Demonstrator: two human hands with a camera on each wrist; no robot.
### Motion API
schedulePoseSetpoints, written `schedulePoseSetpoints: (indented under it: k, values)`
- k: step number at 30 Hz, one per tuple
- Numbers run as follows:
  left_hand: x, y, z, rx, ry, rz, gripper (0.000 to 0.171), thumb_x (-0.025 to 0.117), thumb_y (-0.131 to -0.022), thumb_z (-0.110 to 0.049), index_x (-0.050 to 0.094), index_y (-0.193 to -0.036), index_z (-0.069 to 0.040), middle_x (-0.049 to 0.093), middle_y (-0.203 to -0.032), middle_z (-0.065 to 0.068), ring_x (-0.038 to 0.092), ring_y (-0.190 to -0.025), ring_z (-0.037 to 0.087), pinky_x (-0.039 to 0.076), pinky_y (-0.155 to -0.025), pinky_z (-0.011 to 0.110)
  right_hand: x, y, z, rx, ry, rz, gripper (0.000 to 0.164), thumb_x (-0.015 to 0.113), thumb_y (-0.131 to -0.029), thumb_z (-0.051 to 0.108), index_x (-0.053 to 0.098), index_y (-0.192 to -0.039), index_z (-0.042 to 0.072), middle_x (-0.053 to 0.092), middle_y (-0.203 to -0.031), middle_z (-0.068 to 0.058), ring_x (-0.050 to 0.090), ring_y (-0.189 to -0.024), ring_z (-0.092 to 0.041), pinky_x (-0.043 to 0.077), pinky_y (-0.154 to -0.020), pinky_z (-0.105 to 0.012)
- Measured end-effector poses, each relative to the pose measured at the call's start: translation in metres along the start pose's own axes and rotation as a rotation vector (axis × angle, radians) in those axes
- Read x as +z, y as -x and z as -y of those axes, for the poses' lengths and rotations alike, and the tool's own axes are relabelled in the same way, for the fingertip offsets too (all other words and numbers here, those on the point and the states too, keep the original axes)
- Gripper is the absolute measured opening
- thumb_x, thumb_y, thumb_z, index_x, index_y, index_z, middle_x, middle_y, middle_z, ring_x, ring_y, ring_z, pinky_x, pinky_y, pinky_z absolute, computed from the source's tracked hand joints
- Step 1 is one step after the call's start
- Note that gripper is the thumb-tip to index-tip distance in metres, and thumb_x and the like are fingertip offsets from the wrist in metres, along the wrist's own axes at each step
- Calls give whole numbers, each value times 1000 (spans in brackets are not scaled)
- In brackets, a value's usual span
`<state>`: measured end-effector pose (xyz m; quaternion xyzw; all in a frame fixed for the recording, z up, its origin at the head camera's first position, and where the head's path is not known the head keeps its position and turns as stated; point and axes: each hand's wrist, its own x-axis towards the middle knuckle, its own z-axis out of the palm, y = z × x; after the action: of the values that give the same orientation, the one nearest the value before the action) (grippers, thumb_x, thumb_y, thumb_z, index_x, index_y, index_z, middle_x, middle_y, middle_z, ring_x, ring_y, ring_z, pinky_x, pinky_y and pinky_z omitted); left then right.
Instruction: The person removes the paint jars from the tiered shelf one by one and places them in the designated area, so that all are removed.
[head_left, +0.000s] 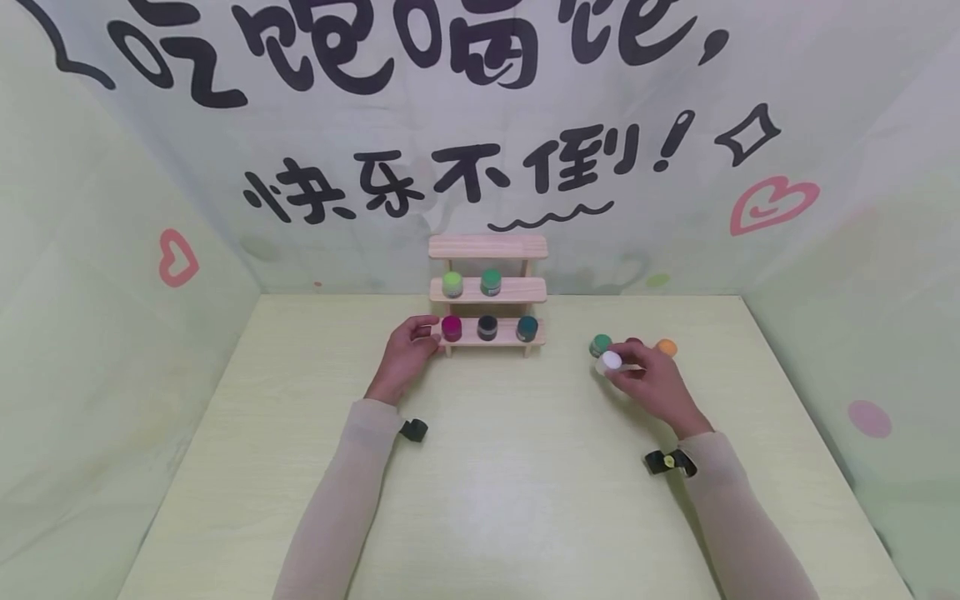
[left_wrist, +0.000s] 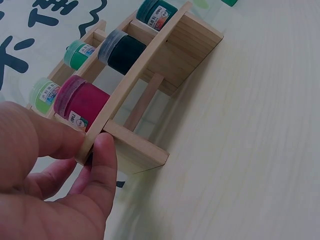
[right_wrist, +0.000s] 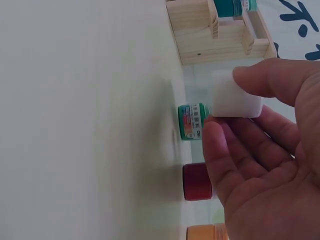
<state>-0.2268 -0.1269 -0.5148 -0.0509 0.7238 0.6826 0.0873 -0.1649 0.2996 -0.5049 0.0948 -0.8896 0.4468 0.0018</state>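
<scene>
A small three-tier wooden rack (head_left: 487, 247) stands at the back of the table. My left hand (head_left: 409, 350) pinches the left end of its lowest shelf between thumb and fingers, beside a magenta paint jar (left_wrist: 80, 102). A dark jar (head_left: 487, 327) and a teal jar (head_left: 527, 328) share that shelf; light green (head_left: 452, 284) and green (head_left: 491, 282) jars sit on the middle one. To the right, my right hand (head_left: 654, 382) holds a white paint jar (right_wrist: 235, 95) between thumb and fingers, close to a green jar (right_wrist: 192, 121) on the table.
Behind the right hand are a dark red jar (right_wrist: 197, 181) and an orange jar (head_left: 667, 347) on the pale table (head_left: 480, 500). A printed cloth (head_left: 375, 250) hangs behind the rack, and more cloth flanks the table on both sides.
</scene>
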Motion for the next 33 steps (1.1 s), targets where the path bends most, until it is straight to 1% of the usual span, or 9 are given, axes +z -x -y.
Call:
schedulePoseSetpoints:
  k: [5,8,13,16,21,27,30,33]
  values:
    - [0,0,0,-9,-5,-1,41,63,-97,-7,56,-137,-5,57,-124,16,63,-104,22,60,-95,31,-2,3,-3,44,16,60,38,76,-91,14,64,-127,7,65,-121,-14,68,-104,-29,62,-86,-24]
    - [0,-1,1,-13,-6,4,40,64,-97,-8,57,-137,-6,57,-125,16,62,-105,22,59,-98,34,-2,3,-7,68,37,87,38,76,-91,13,64,-127,9,65,-122,-13,67,-107,-30,63,-88,-31]
    - [-1,-1,2,-16,-9,8,39,65,-98,-9,57,-136,-7,57,-127,18,61,-106,22,57,-102,37,0,2,-12,75,68,109,35,74,-90,9,65,-124,11,68,-118,-12,66,-108,-30,61,-93,-44]
    - [-1,-1,1,-16,-10,4,39,65,-97,-9,58,-135,-8,57,-126,17,61,-106,22,57,-102,37,0,2,-13,83,80,113,34,74,-90,8,65,-123,12,69,-116,-12,67,-107,-30,60,-94,-47]
    - [-1,-1,1,-9,-6,-4,36,64,-97,-8,59,-132,-8,58,-124,16,62,-104,23,59,-97,34,0,3,-15,101,86,122,35,74,-90,10,64,-124,13,69,-117,-13,67,-108,-31,60,-95,-50]
    - [-1,0,1,-7,-14,-2,37,64,-97,-9,59,-134,-9,58,-125,15,63,-105,22,60,-93,29,-1,2,-15,123,99,124,37,76,-90,13,64,-126,15,68,-118,-12,67,-109,-32,59,-96,-50]
    - [-1,0,1,-6,-10,0,38,65,-97,-8,59,-134,-9,58,-125,15,63,-106,23,60,-94,30,-3,2,-12,117,92,128,37,76,-90,12,64,-125,14,67,-118,-12,66,-109,-30,60,-96,-48]
    - [-1,0,0,-2,-8,3,37,65,-97,-8,58,-134,-9,58,-124,15,63,-105,23,60,-96,32,-7,1,-8,108,79,119,37,77,-90,15,65,-124,12,67,-118,-11,65,-109,-28,61,-94,-41]
